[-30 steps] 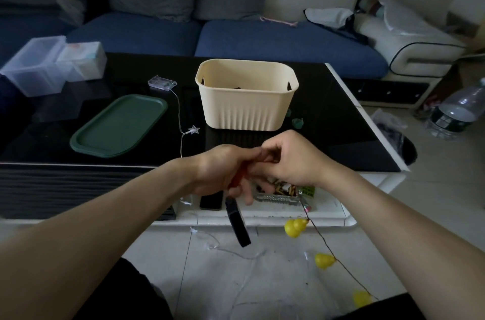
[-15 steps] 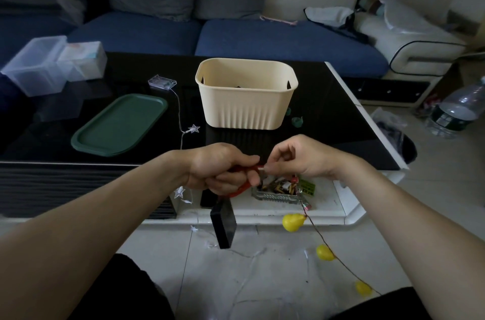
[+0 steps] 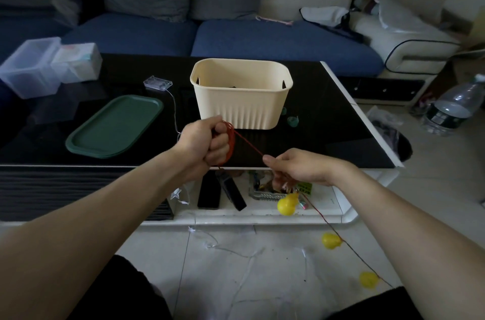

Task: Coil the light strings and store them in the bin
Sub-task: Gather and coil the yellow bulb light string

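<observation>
While the left hand [image 3: 207,144] clenches the red loops of the light string [image 3: 248,143] around its fingers, the right hand [image 3: 301,167] pinches the wire and feeds it. Good practice: keep the span between the hands taut, lay each turn flat beside the last, and ease every yellow bulb [image 3: 287,204] past the pinch. From the right hand, the uncoiled remainder trails down to the floor. Behind the hands on the black table [image 3: 328,120], the bin [image 3: 241,94] waits.

green packet [image 3: 305,187]: dark print, too blurred to read
water bottle [image 3: 452,109]: dark label, its white markings too small to read
elsewhere: no words, brands or numbers can be read
</observation>
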Demonstrator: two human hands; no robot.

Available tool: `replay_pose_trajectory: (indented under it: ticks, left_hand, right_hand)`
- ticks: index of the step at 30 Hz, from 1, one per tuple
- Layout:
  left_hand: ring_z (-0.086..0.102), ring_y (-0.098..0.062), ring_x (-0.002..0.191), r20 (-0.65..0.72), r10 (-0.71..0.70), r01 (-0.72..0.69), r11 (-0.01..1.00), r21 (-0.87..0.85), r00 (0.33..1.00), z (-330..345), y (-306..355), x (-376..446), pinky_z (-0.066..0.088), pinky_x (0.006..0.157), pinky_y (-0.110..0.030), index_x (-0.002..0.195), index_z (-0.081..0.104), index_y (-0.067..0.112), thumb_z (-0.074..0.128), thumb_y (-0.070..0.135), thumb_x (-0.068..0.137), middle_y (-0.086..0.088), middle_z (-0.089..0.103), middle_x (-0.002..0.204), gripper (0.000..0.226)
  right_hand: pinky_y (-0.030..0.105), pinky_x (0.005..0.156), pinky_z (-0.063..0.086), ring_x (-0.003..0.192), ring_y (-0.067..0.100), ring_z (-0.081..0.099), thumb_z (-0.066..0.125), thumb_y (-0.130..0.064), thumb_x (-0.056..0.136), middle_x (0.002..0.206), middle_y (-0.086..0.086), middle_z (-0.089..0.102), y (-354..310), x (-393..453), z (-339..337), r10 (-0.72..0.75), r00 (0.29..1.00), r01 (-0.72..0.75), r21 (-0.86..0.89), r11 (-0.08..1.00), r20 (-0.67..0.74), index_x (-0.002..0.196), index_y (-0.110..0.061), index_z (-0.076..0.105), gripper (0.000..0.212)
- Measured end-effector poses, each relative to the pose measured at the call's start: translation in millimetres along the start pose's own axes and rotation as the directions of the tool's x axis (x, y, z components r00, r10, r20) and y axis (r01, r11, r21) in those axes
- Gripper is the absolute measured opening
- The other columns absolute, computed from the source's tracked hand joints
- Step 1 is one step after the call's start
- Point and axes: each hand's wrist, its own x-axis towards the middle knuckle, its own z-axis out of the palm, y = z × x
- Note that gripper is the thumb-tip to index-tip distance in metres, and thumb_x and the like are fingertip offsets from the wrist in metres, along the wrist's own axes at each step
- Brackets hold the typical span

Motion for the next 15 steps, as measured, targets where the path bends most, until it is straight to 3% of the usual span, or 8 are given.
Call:
replay_pose_trajectory:
  ticks: [4, 6, 9, 12, 15]
  left_hand:
    - [0.020, -0.011, 0.030, -0.139, 0.090, -0.102, 0.992, -0.080, 0.986, -7.5, 2.7, 6.2, 0.012, 0.039, -0.022, 0.068, 0.040, 0.019, 0.031, 0.027, 0.104, 0.004, 0.030, 0.042, 0.039]
    - [0.022, -0.010, 0.031, -0.173, 0.102, -0.119, 0.989, -0.092, 0.980, -9.3, 3.7, 7.2, 0.015, 0.038, -0.021, 0.072, 0.045, 0.017, 0.029, 0.030, 0.105, 0.004, 0.033, 0.044, 0.039]
    - [0.027, -0.010, 0.033, -0.192, 0.099, -0.119, 0.988, -0.100, 0.976, -9.9, 8.0, 5.9, 0.019, 0.037, -0.021, 0.089, 0.057, 0.009, 0.028, 0.035, 0.106, 0.004, 0.041, 0.048, 0.043]
    - [0.040, -0.012, 0.039, -0.159, 0.085, -0.106, 0.986, -0.131, 0.984, -5.5, 11.6, 2.3, 0.030, 0.041, -0.021, 0.106, 0.055, 0.002, 0.031, 0.034, 0.105, -0.003, 0.058, 0.058, 0.041]
    - [0.058, -0.020, 0.049, -0.081, 0.082, -0.089, 0.992, -0.087, 0.993, 1.5, 11.4, -4.9, 0.044, 0.049, -0.024, 0.116, 0.047, -0.002, 0.035, 0.032, 0.103, -0.013, 0.071, 0.074, 0.038]
  right_hand:
    - [0.051, 0.094, 0.052, 0.081, 0.023, 0.070, 0.040, -0.050, 0.105, 0.078, 0.009, 0.072, 10.1, 2.1, -2.1, 0.055, 0.997, -0.053, -0.043, 0.998, 0.058, 0.083, -0.013, 0.062, 0.049]
    - [0.050, 0.097, 0.052, 0.075, 0.021, 0.070, 0.042, -0.047, 0.105, 0.071, 0.007, 0.069, 11.9, 3.7, -2.4, 0.065, 0.997, -0.062, -0.046, 0.997, 0.049, 0.086, -0.011, 0.064, 0.046]
    - [0.045, 0.093, 0.055, 0.060, 0.013, 0.064, 0.046, -0.043, 0.105, 0.061, 0.000, 0.061, 7.0, 4.0, 2.8, 0.040, 0.999, -0.039, -0.103, 0.994, 0.012, 0.084, -0.010, 0.066, 0.044]
    - [0.043, 0.090, 0.056, 0.053, 0.011, 0.058, 0.051, -0.044, 0.103, 0.053, -0.004, 0.058, -1.7, 1.6, 8.8, -0.003, 1.000, 0.005, -0.212, 0.977, 0.011, 0.081, -0.011, 0.071, 0.044]
    - [0.034, 0.069, 0.053, 0.048, 0.006, 0.053, 0.055, -0.046, 0.101, 0.049, -0.007, 0.055, -16.4, -4.0, 17.1, -0.020, 0.997, 0.043, -0.321, 0.946, 0.072, 0.075, -0.019, 0.074, 0.042]
